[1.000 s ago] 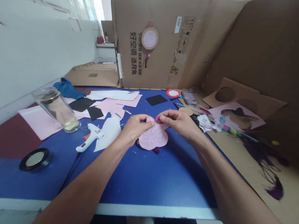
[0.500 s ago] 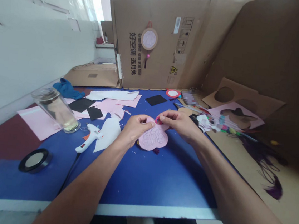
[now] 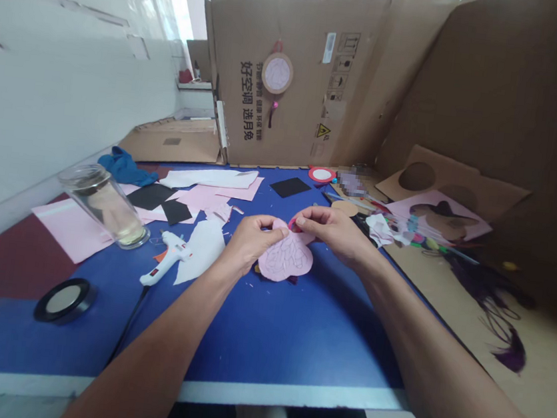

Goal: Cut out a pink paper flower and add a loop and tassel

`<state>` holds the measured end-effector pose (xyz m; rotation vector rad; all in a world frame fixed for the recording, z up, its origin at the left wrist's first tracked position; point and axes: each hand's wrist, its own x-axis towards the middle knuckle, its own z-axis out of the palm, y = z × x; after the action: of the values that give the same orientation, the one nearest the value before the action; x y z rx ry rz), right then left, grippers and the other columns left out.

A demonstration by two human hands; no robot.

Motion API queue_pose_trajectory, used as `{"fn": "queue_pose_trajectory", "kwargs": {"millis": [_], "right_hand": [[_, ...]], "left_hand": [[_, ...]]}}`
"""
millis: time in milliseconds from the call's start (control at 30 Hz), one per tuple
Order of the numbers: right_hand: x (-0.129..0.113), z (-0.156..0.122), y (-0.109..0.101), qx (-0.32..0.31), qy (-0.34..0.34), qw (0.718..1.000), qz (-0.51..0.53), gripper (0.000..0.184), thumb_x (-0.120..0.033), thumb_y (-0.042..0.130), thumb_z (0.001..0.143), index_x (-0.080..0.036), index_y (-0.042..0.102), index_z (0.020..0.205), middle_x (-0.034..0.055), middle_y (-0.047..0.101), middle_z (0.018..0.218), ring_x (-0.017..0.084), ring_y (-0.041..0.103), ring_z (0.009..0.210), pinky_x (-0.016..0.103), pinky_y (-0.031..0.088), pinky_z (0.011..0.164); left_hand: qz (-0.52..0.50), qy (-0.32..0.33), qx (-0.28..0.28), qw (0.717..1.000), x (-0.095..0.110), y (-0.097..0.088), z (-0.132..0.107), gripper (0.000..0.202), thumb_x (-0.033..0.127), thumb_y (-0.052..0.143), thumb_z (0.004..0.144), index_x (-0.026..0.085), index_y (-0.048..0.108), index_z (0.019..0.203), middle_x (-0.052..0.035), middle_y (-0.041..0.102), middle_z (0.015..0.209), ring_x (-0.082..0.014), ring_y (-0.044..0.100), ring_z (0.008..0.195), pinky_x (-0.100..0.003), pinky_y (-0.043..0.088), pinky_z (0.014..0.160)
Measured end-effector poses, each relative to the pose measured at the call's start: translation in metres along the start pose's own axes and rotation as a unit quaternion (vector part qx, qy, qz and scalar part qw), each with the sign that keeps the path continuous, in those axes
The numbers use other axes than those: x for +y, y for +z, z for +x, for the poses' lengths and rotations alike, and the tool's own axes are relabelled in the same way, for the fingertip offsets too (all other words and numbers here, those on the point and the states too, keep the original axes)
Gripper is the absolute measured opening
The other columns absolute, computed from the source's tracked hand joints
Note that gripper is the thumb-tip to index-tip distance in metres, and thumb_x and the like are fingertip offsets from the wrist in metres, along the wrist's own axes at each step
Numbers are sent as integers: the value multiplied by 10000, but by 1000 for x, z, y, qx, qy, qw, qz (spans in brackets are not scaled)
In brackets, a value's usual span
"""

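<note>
Pink cutout (image 3: 285, 261) pinched by left hand (image 3: 253, 238), magenta loop (image 3: 291, 224) by right hand (image 3: 336, 234), forearms (image 3: 186, 312) aslant

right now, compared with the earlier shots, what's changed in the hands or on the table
Nothing has visibly changed: nothing was taken hold of or let go. The left fingers still pinch the pink scalloped piece, and the right fingers still hold the magenta loop at its top. The hot glue gun and glass jar stayed put.
</note>
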<state>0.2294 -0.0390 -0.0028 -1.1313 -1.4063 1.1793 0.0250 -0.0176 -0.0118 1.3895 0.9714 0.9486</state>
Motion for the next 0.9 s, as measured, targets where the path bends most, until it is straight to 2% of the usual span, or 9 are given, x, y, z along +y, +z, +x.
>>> {"fn": "queue_pose_trajectory", "kwargs": {"millis": [333,533,633,700,900], "right_hand": [[0,0,0,-8,-8,1000,-9,286,-487,880,785,-218,801,842,32,769,835,157,635,710,292,503,674],[2,1,-3,-25,-7,1000,-12,365,-575,835,822,-212,801,838,30,754,826,148,613,681,276,465,625],[1,0,-2,-29,0,1000,-5,397,-600,825,836,-205,801,852,28,754,830,148,627,696,277,487,643],[-1,-1,-1,-31,4,1000,1,371,-571,853,826,-208,809,888,31,770,857,157,652,731,288,518,678],[1,-1,1,-38,0,999,22,310,-355,957,707,-230,810,949,7,775,872,157,679,766,300,552,736]], "left_hand": [[8,-12,7,1000,0,2,0,222,374,831,705,182,761,794,-19,687,710,-146,577,607,-274,414,566],[-2,-20,13,1000,1,3,0,231,366,835,679,172,760,781,-20,691,724,-140,580,613,-275,410,572],[-6,-22,16,1000,0,3,1,237,370,838,674,172,760,779,-14,686,718,-136,573,613,-274,407,579],[-8,-20,19,1000,-1,2,2,235,370,842,672,172,760,769,-6,672,703,-130,559,611,-271,400,581],[-25,-17,12,999,-2,1,1,257,386,865,675,172,763,776,-19,690,737,-140,583,648,-280,425,617]]}}
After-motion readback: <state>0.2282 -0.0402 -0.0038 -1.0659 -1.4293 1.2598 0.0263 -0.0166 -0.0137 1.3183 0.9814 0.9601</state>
